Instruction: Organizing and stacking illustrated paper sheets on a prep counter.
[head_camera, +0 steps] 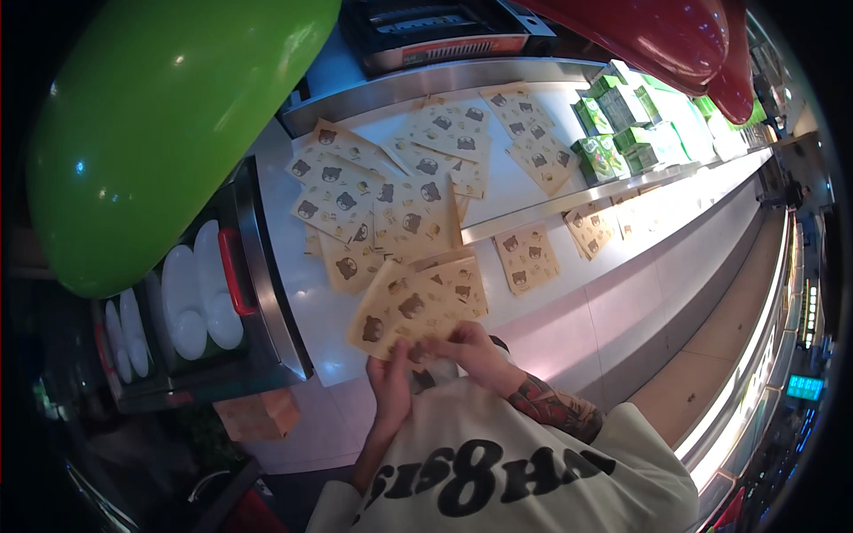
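Both my hands hold a flat tan paper printed with bear heads; it may be a food bag or a sheet. My left hand pinches its lower edge with the thumb on top. The right hand grips the lower right corner with its fingertips. Just beyond lies another bear-printed paper on the counter edge, partly covered by the held one. A loose, overlapping heap of the same papers spreads over the white counter ahead.
At the right stand green-and-white boxes. More papers lie along the lower front ledge. A metal-edged case with white rounded objects sits left. Large glossy green and red shapes hang close overhead. A brown paper bag is lower left.
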`<state>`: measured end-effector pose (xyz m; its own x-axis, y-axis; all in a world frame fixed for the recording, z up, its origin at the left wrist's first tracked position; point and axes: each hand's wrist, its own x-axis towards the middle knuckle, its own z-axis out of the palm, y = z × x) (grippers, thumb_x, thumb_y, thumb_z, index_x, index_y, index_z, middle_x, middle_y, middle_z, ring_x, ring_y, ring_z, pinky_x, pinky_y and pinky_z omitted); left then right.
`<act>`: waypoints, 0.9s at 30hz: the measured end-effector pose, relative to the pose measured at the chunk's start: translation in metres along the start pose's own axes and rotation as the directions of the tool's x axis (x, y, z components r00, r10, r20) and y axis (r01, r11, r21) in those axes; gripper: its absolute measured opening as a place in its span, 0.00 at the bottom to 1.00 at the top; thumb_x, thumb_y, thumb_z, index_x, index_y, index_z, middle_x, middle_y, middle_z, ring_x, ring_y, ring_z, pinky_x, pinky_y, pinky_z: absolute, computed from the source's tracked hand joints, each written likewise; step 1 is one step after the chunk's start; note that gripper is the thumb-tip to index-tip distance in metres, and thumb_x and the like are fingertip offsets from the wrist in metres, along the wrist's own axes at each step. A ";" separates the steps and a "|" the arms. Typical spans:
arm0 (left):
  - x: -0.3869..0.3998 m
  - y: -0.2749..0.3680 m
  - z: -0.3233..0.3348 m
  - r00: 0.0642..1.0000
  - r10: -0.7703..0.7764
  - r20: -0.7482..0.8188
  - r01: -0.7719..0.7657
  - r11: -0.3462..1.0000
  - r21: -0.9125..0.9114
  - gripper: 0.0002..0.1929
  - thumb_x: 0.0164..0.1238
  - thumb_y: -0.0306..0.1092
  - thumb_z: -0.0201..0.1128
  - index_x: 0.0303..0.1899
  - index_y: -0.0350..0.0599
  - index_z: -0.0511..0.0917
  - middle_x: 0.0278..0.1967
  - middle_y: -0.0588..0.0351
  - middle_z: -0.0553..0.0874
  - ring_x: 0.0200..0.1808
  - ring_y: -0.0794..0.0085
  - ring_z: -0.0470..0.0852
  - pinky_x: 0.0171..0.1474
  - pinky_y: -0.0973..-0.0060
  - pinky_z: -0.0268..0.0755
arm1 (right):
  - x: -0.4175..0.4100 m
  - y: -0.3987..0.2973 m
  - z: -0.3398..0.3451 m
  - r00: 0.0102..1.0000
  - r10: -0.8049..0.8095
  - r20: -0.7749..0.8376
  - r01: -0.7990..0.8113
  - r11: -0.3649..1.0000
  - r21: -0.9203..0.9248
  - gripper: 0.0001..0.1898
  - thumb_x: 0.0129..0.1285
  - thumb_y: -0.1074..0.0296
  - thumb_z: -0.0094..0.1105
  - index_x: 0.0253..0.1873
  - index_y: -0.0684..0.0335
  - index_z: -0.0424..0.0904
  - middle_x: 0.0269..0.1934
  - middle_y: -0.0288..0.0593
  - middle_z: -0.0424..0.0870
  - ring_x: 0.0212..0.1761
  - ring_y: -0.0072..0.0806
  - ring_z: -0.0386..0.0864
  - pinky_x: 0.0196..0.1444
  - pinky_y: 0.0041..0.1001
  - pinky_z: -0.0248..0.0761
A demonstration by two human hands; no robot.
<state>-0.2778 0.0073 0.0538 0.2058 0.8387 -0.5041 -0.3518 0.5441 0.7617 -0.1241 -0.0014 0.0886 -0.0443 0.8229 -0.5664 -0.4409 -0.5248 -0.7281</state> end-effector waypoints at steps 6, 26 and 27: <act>0.017 -0.012 -0.042 0.992 0.031 -0.122 -0.042 0.995 -0.088 0.25 0.60 0.23 0.53 0.61 0.40 0.62 0.54 0.51 0.74 0.54 0.68 0.75 0.56 0.71 0.67 | 0.073 -0.027 -0.038 0.708 -0.638 -0.301 0.313 0.666 -0.677 0.21 0.54 0.66 0.67 0.48 0.70 0.70 0.38 0.44 0.79 0.40 0.30 0.79 0.42 0.27 0.73; -0.014 0.045 -0.030 0.982 0.108 0.157 -0.140 0.967 0.214 0.16 0.72 0.34 0.53 0.55 0.34 0.73 0.51 0.51 0.79 0.52 0.74 0.77 0.53 0.79 0.69 | -0.006 -0.066 -0.071 0.909 -0.417 0.014 0.415 0.900 -0.132 0.10 0.63 0.78 0.55 0.49 0.68 0.77 0.41 0.37 0.82 0.43 0.19 0.78 0.43 0.19 0.71; -0.014 0.044 -0.024 0.984 0.098 0.152 -0.130 0.967 0.218 0.16 0.72 0.34 0.53 0.55 0.34 0.73 0.51 0.51 0.79 0.52 0.74 0.77 0.53 0.79 0.69 | -0.005 -0.064 -0.063 0.891 -0.453 0.041 0.453 0.876 -0.167 0.10 0.63 0.79 0.56 0.49 0.69 0.76 0.41 0.37 0.82 0.43 0.19 0.78 0.45 0.19 0.71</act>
<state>-0.3179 0.0190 0.0844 0.3067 0.8812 -0.3597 -0.1682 0.4222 0.8908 -0.0390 0.0138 0.1134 0.1234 0.9796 -0.1587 -0.2560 -0.1231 -0.9588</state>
